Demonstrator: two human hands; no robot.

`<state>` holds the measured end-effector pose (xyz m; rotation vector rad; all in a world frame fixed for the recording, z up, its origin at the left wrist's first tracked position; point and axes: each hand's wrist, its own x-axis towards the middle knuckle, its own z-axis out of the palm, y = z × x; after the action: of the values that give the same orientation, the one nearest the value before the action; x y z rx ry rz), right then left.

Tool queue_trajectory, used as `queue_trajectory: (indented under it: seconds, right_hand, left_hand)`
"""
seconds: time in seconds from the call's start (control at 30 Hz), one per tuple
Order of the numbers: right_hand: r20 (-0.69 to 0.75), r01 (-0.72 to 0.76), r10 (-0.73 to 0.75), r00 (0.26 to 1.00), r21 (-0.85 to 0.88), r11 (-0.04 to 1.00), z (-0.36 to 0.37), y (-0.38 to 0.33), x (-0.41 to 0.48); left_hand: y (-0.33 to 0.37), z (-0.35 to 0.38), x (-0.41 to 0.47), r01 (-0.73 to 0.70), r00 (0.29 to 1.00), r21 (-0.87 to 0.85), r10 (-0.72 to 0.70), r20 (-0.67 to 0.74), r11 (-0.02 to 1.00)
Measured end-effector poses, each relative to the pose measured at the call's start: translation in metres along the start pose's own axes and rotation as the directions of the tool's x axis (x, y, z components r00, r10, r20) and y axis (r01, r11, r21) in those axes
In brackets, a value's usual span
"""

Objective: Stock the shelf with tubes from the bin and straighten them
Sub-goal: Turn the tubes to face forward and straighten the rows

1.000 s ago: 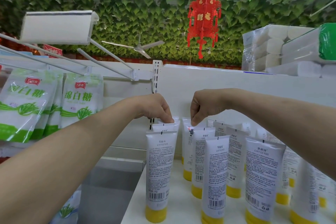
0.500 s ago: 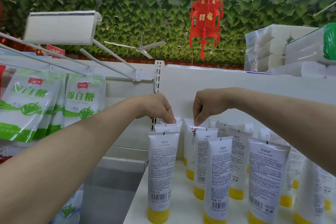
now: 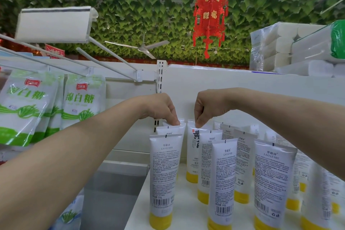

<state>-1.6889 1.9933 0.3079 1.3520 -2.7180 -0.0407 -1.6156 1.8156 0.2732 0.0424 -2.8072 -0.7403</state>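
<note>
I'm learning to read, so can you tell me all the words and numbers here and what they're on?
"LAO LI SHI": white tubes, below the top seam.
"100g": same tubes, above the barcode.
"绵白糖": hanging sugar bags.
"黄": the tube that the right hand pinches.
Gold characters on the red lantern: blurred.
Tubes' small print and the bags' red logo: too small to read.

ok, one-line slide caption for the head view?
Left hand and right hand pinch the tops of rear tubes in rows standing yellow-cap-down on the white shelf.
</note>
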Motion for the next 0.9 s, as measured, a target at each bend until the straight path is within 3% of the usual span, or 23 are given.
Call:
queue_trajectory:
  seconds: [0.67,0.9]
  right_hand:
    - [0.009,-0.014,0.014,1.0,-0.018,1.0,-0.001,0.0007,-0.0043]
    - [0.019,-0.053,0.052,0.998,0.055,0.997,-0.0041,0.0075,-0.0014]
  left_hand:
    - [0.0023,0.0013,-0.0001,-0.018,1.0,0.004,0.018,0.026,1.0]
    - [-0.0034,0.0005,0.0016,0.003,1.0,-0.026,-0.003,0.016,1.0]
